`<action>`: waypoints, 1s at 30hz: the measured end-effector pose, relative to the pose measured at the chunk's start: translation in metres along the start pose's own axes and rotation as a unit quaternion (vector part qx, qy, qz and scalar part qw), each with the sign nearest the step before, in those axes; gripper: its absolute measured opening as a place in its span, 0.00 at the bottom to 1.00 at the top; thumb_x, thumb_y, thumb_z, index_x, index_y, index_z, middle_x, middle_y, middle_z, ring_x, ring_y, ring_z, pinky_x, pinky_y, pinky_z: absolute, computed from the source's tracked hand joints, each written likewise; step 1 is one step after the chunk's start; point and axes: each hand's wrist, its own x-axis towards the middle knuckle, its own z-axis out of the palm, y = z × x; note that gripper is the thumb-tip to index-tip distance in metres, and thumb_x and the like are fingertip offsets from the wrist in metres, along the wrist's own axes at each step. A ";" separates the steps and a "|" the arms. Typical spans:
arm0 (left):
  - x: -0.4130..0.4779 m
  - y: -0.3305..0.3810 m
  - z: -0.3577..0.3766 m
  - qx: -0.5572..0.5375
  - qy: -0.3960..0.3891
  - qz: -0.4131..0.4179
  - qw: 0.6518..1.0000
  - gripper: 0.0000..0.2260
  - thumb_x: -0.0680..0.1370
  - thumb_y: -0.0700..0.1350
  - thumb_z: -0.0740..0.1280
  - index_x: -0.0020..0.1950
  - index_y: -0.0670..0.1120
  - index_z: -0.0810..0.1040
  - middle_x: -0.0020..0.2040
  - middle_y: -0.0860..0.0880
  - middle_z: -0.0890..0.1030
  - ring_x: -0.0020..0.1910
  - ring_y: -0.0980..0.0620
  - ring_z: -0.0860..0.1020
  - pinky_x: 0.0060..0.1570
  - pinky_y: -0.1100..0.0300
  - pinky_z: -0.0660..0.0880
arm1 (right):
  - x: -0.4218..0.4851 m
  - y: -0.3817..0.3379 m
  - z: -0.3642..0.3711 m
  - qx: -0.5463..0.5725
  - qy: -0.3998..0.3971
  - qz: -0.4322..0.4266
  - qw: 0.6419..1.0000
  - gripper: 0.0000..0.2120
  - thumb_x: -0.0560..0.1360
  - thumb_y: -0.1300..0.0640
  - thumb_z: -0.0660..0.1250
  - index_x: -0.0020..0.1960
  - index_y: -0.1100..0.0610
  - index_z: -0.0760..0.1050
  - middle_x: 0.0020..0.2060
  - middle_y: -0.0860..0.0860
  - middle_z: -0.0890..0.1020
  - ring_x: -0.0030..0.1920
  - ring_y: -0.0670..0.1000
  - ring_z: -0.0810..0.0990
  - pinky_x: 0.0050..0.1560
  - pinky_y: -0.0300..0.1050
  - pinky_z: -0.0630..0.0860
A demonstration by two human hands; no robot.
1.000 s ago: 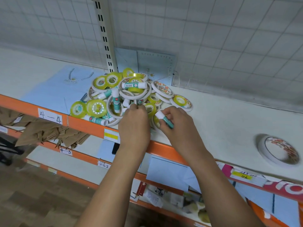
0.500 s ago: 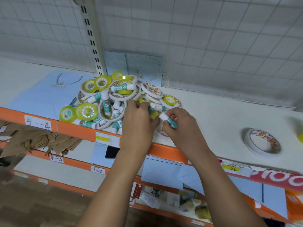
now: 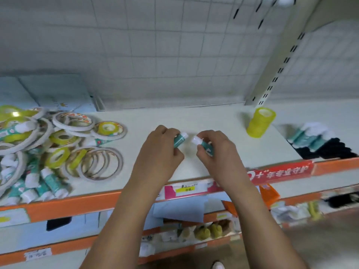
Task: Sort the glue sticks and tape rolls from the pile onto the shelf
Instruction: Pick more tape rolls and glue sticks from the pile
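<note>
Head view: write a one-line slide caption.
Left hand and right hand each hold a glue stick over the shelf, between pile and yellow tape stack.

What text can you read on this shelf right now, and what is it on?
Red strip: "年专业守护", start unclear.
Yellow tag: handwriting, too blurred to read.
White label, bottom left: too blurred to read.
Glue sticks and tape rolls: print too small to read.
</note>
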 end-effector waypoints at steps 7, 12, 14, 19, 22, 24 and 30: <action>0.033 0.086 0.064 -0.020 -0.034 0.039 0.998 0.14 0.74 0.43 0.68 0.60 0.50 0.75 0.50 0.54 0.74 0.47 0.55 0.72 0.46 0.65 0.67 | 0.000 0.090 -0.067 -0.019 0.022 0.031 0.999 0.10 0.73 0.61 0.69 0.55 0.54 0.77 0.47 0.50 0.77 0.42 0.48 0.73 0.44 0.37 0.68; 0.056 0.143 0.115 0.001 -0.082 0.062 0.995 0.15 0.75 0.40 0.65 0.61 0.48 0.75 0.53 0.49 0.75 0.51 0.49 0.75 0.44 0.58 0.69 | -0.005 0.151 -0.113 -0.033 0.032 0.038 0.998 0.11 0.74 0.61 0.68 0.55 0.55 0.77 0.47 0.52 0.77 0.46 0.52 0.76 0.45 0.43 0.71; 0.063 0.165 0.137 0.005 -0.110 0.070 0.991 0.16 0.74 0.38 0.64 0.61 0.47 0.76 0.53 0.47 0.75 0.51 0.45 0.75 0.46 0.55 0.70 | -0.006 0.172 -0.130 -0.037 0.035 0.046 0.998 0.11 0.74 0.61 0.68 0.57 0.55 0.77 0.49 0.52 0.78 0.47 0.52 0.77 0.47 0.45 0.73; 0.072 0.202 0.180 0.040 -0.154 0.064 0.985 0.16 0.74 0.38 0.64 0.61 0.47 0.76 0.54 0.47 0.75 0.52 0.44 0.75 0.47 0.54 0.71 | -0.012 0.213 -0.163 -0.042 0.041 0.046 0.997 0.11 0.74 0.61 0.67 0.56 0.55 0.78 0.51 0.51 0.78 0.49 0.51 0.77 0.49 0.46 0.75; 0.072 0.216 0.193 0.048 -0.174 0.062 0.982 0.16 0.75 0.39 0.64 0.61 0.49 0.77 0.53 0.47 0.75 0.52 0.45 0.75 0.47 0.54 0.72 | -0.017 0.227 -0.173 -0.041 0.037 0.043 0.998 0.11 0.74 0.60 0.66 0.56 0.54 0.78 0.51 0.49 0.78 0.49 0.49 0.76 0.49 0.42 0.74; 0.071 0.225 0.198 0.048 -0.187 0.075 0.978 0.16 0.76 0.40 0.64 0.62 0.51 0.77 0.52 0.48 0.75 0.52 0.46 0.75 0.47 0.52 0.74 | -0.019 0.233 -0.177 -0.032 0.036 0.043 0.998 0.11 0.74 0.58 0.65 0.56 0.54 0.78 0.50 0.47 0.77 0.49 0.48 0.76 0.50 0.40 0.73; 0.071 0.231 0.203 0.029 -0.194 0.100 0.976 0.15 0.77 0.45 0.65 0.64 0.49 0.76 0.55 0.49 0.76 0.55 0.48 0.76 0.52 0.50 0.75 | -0.022 0.242 -0.177 -0.037 0.030 0.057 0.997 0.10 0.75 0.59 0.67 0.57 0.54 0.77 0.49 0.49 0.76 0.49 0.49 0.75 0.48 0.43 0.74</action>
